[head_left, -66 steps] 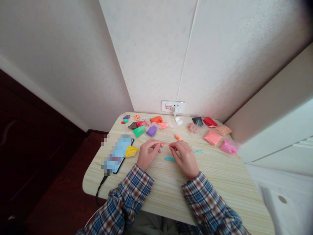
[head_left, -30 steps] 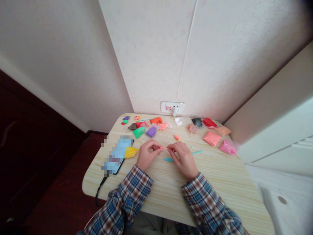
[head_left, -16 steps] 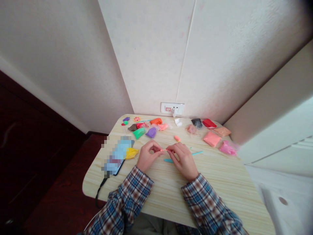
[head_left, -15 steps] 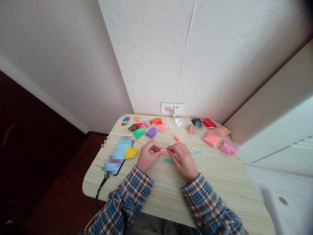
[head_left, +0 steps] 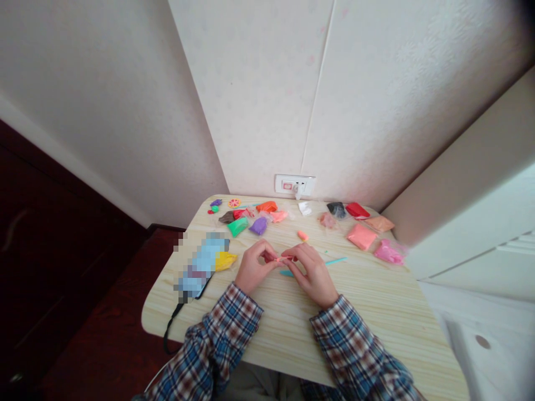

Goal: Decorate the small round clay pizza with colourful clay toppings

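Between my two hands is a small, thin strip of orange-pink clay (head_left: pixel 281 259), partly hidden by the fingertips. My left hand (head_left: pixel 254 266) pinches its left end, and my right hand (head_left: pixel 310 274) pinches the right end, with the fingertips nearly meeting over the table. Under and behind my right hand lies a turquoise modelling tool (head_left: pixel 336 260), its flat end showing below the fingers. A small orange-and-yellow clay piece (head_left: pixel 303 235) rests just beyond my right hand. To the left of my left hand sits a yellow clay packet (head_left: pixel 225 260), against the phone.
A phone (head_left: pixel 204 264) with a cable lies at the left on the wooden table (head_left: pixel 376 328). Green (head_left: pixel 238 226) and purple clay packets (head_left: pixel 258 225) and several others lie along the back. More packets, one salmon (head_left: pixel 362 236) and one pink (head_left: pixel 390 252), lie at the right. A wall socket (head_left: pixel 295 184) is behind.
My hands have come closer together, so less of the clay strip shows between the fingertips. They sit slightly lower than before. Things on the table have stayed in place.
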